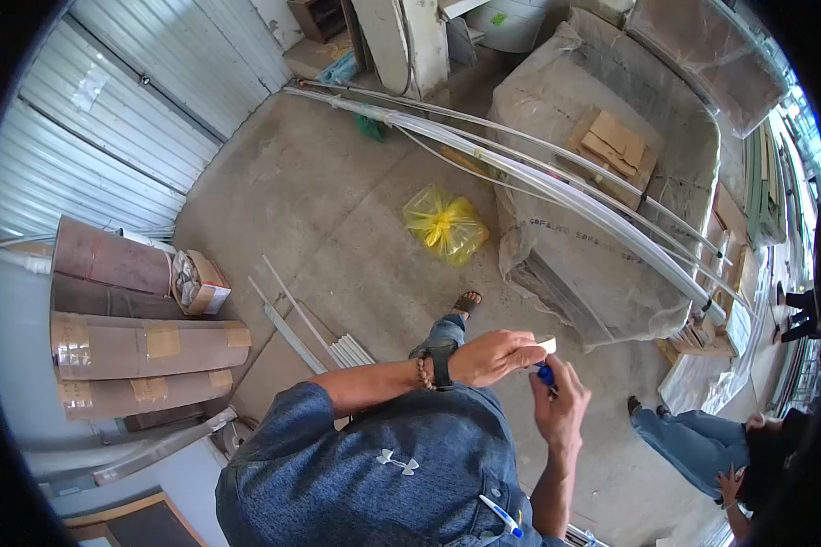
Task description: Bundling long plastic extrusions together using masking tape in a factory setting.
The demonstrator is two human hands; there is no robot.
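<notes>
My left hand point(495, 358), with a watch and a beaded bracelet at its wrist, is closed in front of my chest. A small cream-white piece point(548, 345) shows at its fingertips; its kind is too small to tell. Just below and to the right, my right hand point(564, 406) has its fingers bent around a small blue object point(545, 375). That object sits between the two hands and is partly covered by fingers, so I cannot make out what it is. The fingertips of both hands are close together.
A tied yellow plastic bag point(445, 228) lies on the concrete floor ahead. Long white pipes point(520, 164) rest across a plastic-wrapped stack point(602, 301). Cardboard-wrapped rolls point(146, 346) stand at left. Another person point(702, 447) is at right. White strips point(292, 337) lie near my left elbow.
</notes>
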